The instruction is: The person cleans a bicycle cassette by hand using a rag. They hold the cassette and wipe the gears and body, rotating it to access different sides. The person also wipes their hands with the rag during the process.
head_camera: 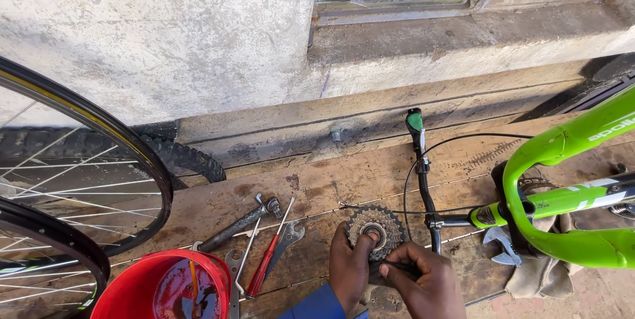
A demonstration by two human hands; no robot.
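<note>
Freewheel cluster (376,229) sits steadied by left hand (349,265); right hand (423,279) pinches a thin tool, best kept square.

White lettered label (612,128) on green bike frame (582,140), right edge; no packages, signs, screens.

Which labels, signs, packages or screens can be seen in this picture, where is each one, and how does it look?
Lettering on the green bicycle frame: right edge of the picture, white letters running along a bright green tube.
Decal band on the lower frame tube: right side, white and black stripes on green.
No packages, signs or screens are in view.
</note>
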